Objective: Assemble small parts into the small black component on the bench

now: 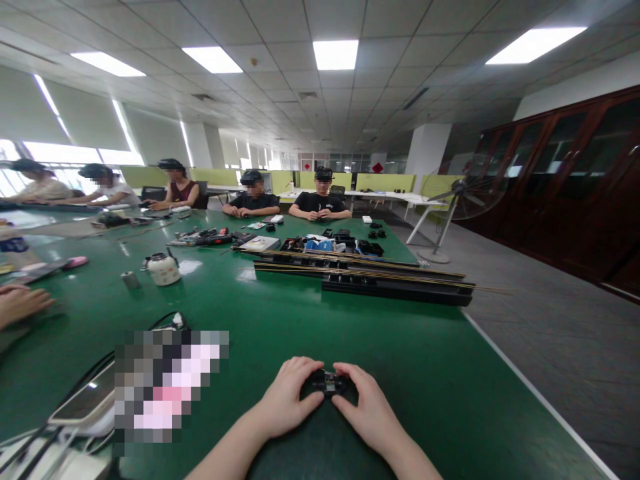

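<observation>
A small black device [329, 383], rounded at its ends, lies low over the green table [280, 320] at the bottom centre. Grey and light parts show in its middle, like an opened casing; its exact kind is not clear. My left hand [293, 395] grips its left end between thumb and fingers. On the opposite end, the thumb and fingers of my right hand [364, 403] close in the same way. The fingertips cover both ends of the device.
Long black trays [400, 290] with thin brass-coloured rods cross the table ahead. Left of me lie a power bank-like device [83, 400], cables and a blurred-out patch. A white pot [164, 269], a metal cylinder [130, 280] and another person's hand [23, 303] are farther left. Several people sit beyond.
</observation>
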A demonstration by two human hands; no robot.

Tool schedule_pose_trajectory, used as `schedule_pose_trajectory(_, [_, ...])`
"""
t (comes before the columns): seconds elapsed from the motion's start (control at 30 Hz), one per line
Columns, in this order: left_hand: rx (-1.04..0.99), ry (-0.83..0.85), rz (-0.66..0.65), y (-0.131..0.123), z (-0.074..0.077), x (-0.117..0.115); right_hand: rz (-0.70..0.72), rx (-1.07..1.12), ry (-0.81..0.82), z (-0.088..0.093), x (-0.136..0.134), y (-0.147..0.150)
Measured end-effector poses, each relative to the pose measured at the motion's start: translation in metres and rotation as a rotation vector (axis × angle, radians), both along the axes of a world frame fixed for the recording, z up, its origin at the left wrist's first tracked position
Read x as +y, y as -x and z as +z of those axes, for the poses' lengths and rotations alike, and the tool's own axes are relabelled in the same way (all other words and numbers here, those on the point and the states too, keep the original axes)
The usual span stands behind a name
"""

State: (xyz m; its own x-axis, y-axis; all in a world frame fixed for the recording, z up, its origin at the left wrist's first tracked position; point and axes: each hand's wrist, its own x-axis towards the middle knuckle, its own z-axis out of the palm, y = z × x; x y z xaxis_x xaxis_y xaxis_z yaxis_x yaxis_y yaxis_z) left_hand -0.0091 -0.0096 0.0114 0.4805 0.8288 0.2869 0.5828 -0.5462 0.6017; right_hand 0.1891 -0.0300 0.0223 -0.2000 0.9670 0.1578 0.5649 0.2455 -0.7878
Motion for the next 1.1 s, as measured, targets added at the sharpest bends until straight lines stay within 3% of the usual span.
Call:
schedule_pose_trajectory(0.5, [0.02, 0.008, 0.006, -0.0009, -0.0039, 0.0019, -0.005, -0.002, 0.013, 0.0014, 0.0006, -0.0005])
schedule_pose_trajectory(1.1, [0.024, 0.02, 0.002, -0.0027, 0.0024, -0.0003, -0.004, 0.002, 0.008, 0.0025, 0.0002, 0.0005])
